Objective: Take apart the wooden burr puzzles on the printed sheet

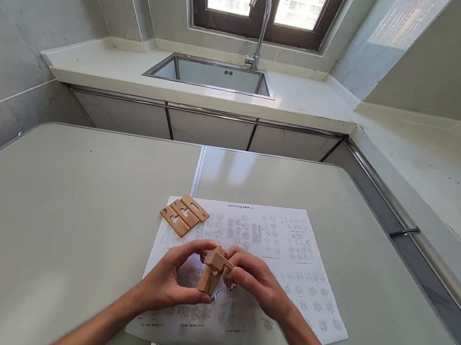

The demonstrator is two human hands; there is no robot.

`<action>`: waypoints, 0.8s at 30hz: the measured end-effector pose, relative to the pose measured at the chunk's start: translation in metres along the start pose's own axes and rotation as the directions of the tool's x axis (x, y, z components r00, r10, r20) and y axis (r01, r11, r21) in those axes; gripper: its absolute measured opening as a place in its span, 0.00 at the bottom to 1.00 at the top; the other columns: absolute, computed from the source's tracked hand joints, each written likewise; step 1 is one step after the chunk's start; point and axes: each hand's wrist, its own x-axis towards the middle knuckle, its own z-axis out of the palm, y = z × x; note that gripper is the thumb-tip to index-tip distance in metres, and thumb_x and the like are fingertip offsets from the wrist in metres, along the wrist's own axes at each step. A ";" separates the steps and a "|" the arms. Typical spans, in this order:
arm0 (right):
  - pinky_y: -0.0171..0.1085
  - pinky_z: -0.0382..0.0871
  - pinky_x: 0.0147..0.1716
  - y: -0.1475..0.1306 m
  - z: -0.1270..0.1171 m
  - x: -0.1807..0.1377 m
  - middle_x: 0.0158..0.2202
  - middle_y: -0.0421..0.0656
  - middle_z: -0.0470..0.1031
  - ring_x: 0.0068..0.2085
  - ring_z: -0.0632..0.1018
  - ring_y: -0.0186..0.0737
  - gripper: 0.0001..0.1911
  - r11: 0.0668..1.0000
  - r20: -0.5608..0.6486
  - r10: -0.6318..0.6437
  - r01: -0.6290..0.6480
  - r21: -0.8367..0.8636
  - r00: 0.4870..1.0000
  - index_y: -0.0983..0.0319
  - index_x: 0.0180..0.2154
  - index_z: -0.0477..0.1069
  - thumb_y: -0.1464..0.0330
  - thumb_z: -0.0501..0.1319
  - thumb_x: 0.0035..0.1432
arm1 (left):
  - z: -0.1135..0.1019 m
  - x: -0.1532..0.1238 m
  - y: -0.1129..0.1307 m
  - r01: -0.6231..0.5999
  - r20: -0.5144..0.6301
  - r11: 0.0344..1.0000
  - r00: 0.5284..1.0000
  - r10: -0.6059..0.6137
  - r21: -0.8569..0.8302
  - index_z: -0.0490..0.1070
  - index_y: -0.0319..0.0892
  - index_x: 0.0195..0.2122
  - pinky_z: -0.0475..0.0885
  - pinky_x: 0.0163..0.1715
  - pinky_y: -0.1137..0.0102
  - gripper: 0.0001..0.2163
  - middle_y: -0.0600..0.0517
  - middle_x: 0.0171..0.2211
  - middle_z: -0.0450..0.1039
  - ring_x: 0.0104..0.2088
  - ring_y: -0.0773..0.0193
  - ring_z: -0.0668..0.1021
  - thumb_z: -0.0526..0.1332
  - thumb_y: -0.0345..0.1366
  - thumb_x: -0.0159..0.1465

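Above a printed instruction sheet [311, 325], my two hands hold small wooden puzzle pieces [210, 280] joined or pressed together. My left hand [172, 280] grips the upright block between thumb below and fingers above. From the other side, my right hand [255, 278] pinches a piece [227, 269] that sticks out to the right; its far end is hidden by the fingers. Flat wooden puzzle pieces with cut-outs [184, 215] lie side by side on the sheet's upper left corner, beyond my left hand.
The sheet lies on a pale table [72, 229] with a seam down its middle. Behind the table is a white counter [304, 94] with a metal sink [209, 86] and a tall curved tap [264, 26]. Another ledge [441, 171] runs along the right.
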 end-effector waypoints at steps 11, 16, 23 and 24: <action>0.36 0.62 0.29 0.018 -0.004 0.001 0.32 0.41 0.70 0.29 0.66 0.36 0.22 0.995 -0.346 0.086 -0.064 0.075 0.934 0.58 0.26 0.60 0.53 0.64 0.62 | -0.006 0.007 0.003 -0.087 -0.098 0.876 0.984 0.151 0.475 0.67 0.49 0.61 0.76 0.54 0.57 0.29 0.46 0.54 0.78 0.51 0.52 0.80 0.74 0.39 0.62; 0.34 0.56 0.25 0.021 -0.003 0.003 0.26 0.36 0.61 0.27 0.60 0.35 0.17 0.929 -0.612 0.073 -0.277 -0.245 0.787 0.57 0.26 0.56 0.61 0.61 0.62 | -0.014 0.009 -0.002 -0.124 -0.014 0.815 0.987 0.159 0.566 0.65 0.50 0.63 0.76 0.57 0.54 0.29 0.45 0.57 0.76 0.57 0.48 0.78 0.74 0.40 0.63; 0.33 0.52 0.23 0.030 -0.004 -0.003 0.22 0.30 0.51 0.22 0.56 0.32 0.19 0.687 -0.607 -0.195 -0.335 -0.645 0.770 0.55 0.28 0.48 0.69 0.61 0.56 | -0.015 0.010 -0.002 -0.220 0.096 0.718 0.973 0.209 0.660 0.67 0.48 0.59 0.75 0.59 0.54 0.30 0.46 0.56 0.77 0.57 0.49 0.77 0.77 0.36 0.57; 0.33 0.53 0.23 0.031 -0.003 -0.004 0.21 0.30 0.53 0.21 0.57 0.32 0.17 0.660 -0.574 -0.230 -0.307 -0.685 0.786 0.55 0.28 0.50 0.70 0.61 0.57 | -0.015 0.010 -0.002 -0.226 0.106 0.710 0.972 0.210 0.667 0.67 0.47 0.58 0.74 0.60 0.53 0.31 0.46 0.56 0.76 0.57 0.48 0.77 0.77 0.36 0.57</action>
